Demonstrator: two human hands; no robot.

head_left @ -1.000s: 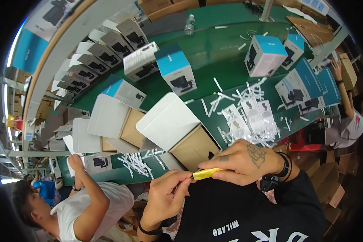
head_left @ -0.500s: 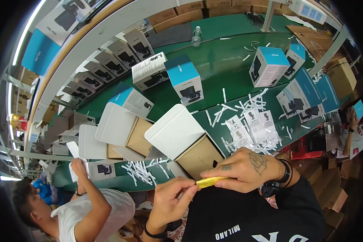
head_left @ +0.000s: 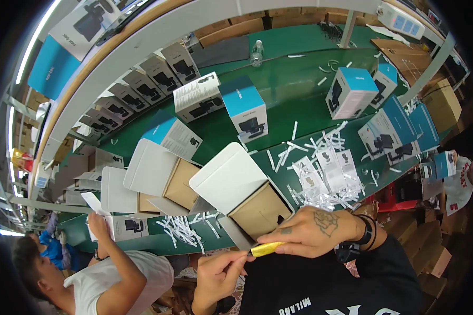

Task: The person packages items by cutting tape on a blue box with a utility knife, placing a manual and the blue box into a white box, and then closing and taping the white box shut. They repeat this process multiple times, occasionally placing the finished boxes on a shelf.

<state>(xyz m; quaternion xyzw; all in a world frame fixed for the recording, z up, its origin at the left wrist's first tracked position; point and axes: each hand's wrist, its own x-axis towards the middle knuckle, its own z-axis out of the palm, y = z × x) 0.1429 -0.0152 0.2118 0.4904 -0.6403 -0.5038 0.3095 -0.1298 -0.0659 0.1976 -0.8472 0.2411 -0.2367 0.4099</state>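
My right hand point(head_left: 315, 231) is closed on a short, flat yellow piece point(head_left: 268, 248), with the thumb below it and the fingers on top. At its dark left end, the thumb and fingertips of my left hand point(head_left: 219, 273) are pinched together. Whether the yellow piece is a cutter or something wrapped in yellow, I cannot make out. Just beyond my hands stands an open box with a raised white flap point(head_left: 228, 176). A brown cardboard insert point(head_left: 260, 210) with a dark notch fills it.
Another open box point(head_left: 150, 165) stands to the left. Paper strips and leaflets point(head_left: 336, 170) lie on the green table point(head_left: 294, 73). Closed blue-topped boxes point(head_left: 245, 110) stand farther back. A co-worker's hand point(head_left: 97, 227) is at a box on the left. A clear bottle point(head_left: 256, 53) stands at the back.
Both my hands and the yellow piece have shifted slightly down and left in view. The dark end now shows more plainly. At far right, another person's blue box has moved lower and left.
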